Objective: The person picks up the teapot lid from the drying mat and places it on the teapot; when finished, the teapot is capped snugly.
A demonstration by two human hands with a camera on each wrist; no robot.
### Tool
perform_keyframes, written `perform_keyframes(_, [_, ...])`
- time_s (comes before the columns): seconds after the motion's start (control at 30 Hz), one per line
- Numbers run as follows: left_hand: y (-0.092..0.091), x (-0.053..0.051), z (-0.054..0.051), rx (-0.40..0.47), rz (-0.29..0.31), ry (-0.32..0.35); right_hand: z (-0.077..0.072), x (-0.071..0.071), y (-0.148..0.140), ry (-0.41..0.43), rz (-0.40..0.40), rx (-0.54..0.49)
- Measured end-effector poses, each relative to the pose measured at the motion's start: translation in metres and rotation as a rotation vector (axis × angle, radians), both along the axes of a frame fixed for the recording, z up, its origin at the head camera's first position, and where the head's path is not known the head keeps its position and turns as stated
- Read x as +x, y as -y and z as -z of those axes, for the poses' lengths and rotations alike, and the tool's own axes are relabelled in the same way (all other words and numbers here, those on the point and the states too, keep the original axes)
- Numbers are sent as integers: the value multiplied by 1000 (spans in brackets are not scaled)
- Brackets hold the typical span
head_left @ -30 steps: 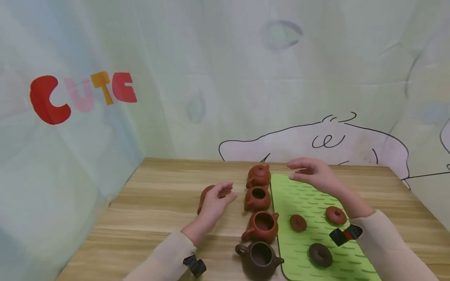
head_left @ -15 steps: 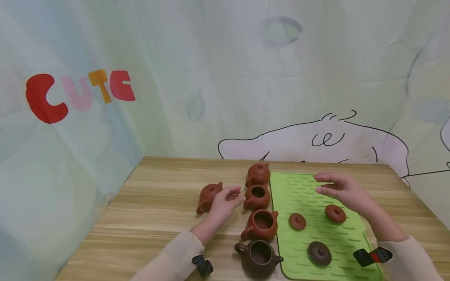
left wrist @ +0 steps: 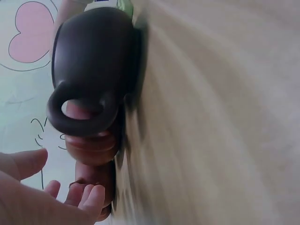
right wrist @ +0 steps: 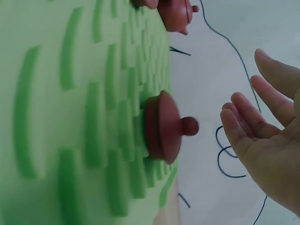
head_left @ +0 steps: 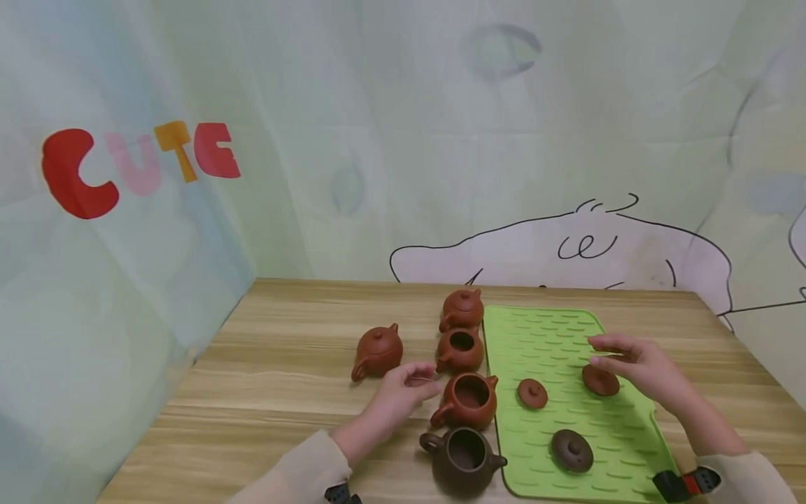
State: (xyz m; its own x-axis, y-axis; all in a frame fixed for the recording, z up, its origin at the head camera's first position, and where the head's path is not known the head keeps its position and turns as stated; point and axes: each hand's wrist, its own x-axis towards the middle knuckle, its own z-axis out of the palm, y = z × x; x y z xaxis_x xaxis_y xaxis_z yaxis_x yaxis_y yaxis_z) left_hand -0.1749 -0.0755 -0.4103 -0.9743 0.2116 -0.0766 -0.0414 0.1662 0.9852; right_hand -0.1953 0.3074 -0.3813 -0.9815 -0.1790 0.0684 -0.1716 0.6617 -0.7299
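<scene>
My left hand (head_left: 398,399) hovers with loosely bent fingers just left of an open reddish teapot (head_left: 469,400), near its handle; it holds nothing. My right hand (head_left: 642,367) is above the green mat, fingers spread from the thumb, close over a reddish teapot lid (head_left: 601,381). In the right wrist view that lid (right wrist: 164,129) lies knob up on the mat, apart from the fingers. A dark brown lidless teapot (head_left: 464,462) stands nearest, its handle facing the left wrist camera. Two further lids, one small reddish lid (head_left: 532,394) and one dark brown lid (head_left: 571,451), lie on the mat.
Beyond in the row stand another open reddish teapot (head_left: 461,350) and a lidded teapot (head_left: 462,309). A second lidded teapot (head_left: 378,351) sits apart on the left. The green mat (head_left: 535,329) lies right of the row on the wooden table (head_left: 283,350). A printed curtain hangs behind.
My right hand has come from the mat's far edge, moving right and nearer, down over the reddish lid. My left hand has moved from the left lidded teapot toward the open reddish teapot.
</scene>
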Motion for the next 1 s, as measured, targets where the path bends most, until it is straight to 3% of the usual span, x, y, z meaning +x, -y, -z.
perform_keyframes(0.2, [0, 8, 5, -13, 40, 24, 16, 1, -12, 36, 53, 57])
perform_keyframes(0.4, [3, 15, 7, -1, 76, 62, 26, 0, -22, 43, 37, 61])
perform_keyframes(1.0, [2, 22, 18, 36, 124, 78, 31, -4, -24, 187, 48, 40])
